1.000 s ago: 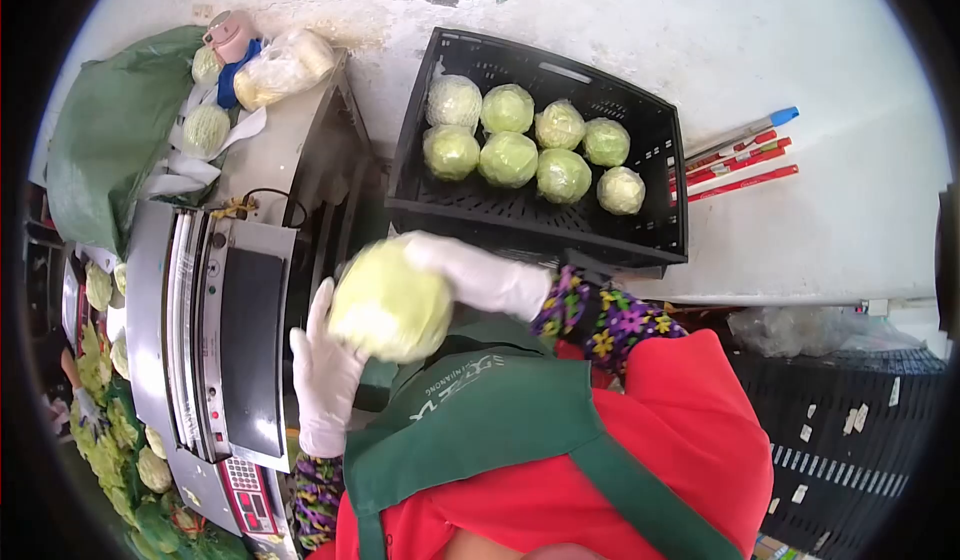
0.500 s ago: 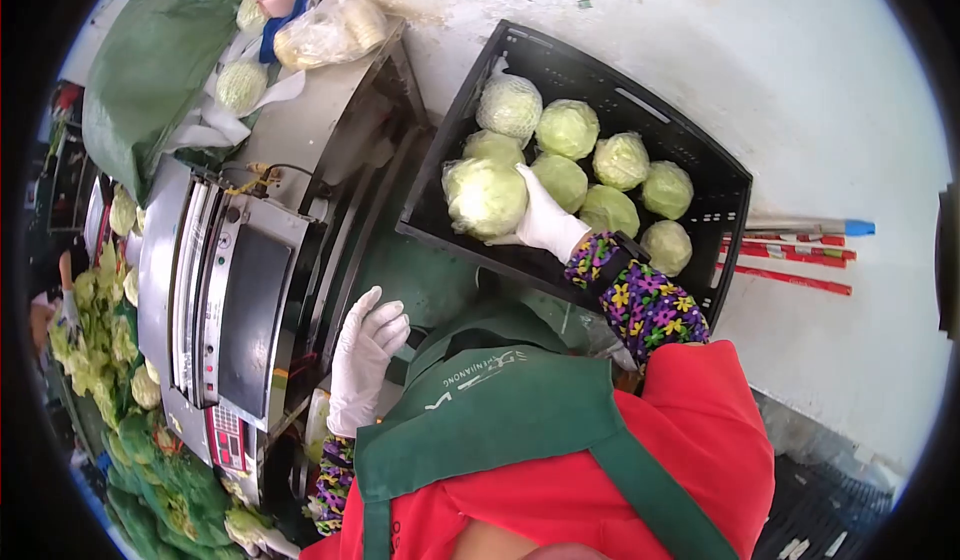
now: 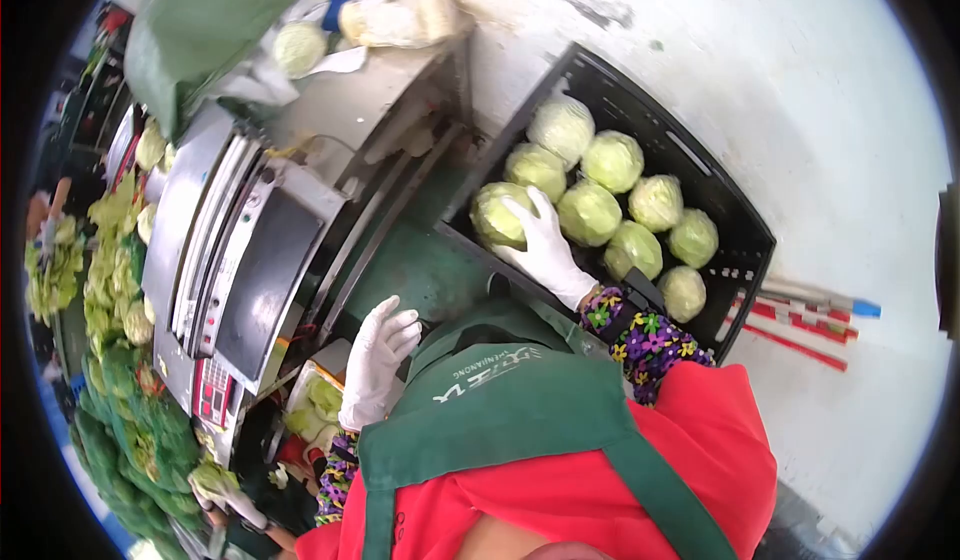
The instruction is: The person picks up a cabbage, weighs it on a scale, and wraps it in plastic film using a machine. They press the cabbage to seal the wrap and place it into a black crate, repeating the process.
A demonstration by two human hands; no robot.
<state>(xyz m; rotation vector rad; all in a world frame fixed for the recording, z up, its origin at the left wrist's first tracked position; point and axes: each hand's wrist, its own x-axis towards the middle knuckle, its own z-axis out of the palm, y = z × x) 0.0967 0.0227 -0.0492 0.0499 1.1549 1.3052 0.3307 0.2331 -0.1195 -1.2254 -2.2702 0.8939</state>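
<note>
My right hand [image 3: 548, 252], in a white glove, reaches over the near wall of a black plastic crate [image 3: 690, 145]. Its thumb and fingers curve around the near side of a pale green cabbage [image 3: 494, 214] in the crate's left corner. Several more cabbages, wrapped in clear film, lie beside it, among them one cabbage [image 3: 588, 212] just right of my fingertips. My left hand [image 3: 378, 362], also gloved, hangs before the green apron with its fingers apart and nothing in it.
A film-wrapping machine [image 3: 265, 305] stands on a metal table [image 3: 345, 95] at left. Leafy greens [image 3: 110, 290] lie beyond it, where another person's gloved hand [image 3: 235, 500] is on a vegetable. Red poles [image 3: 800, 320] lean right of the crate by the white wall.
My right hand has lowered the cabbage into the crate's left corner, and its fingers are more spread. The view has shifted, so the crate appears further right and lower. My left hand stays open.
</note>
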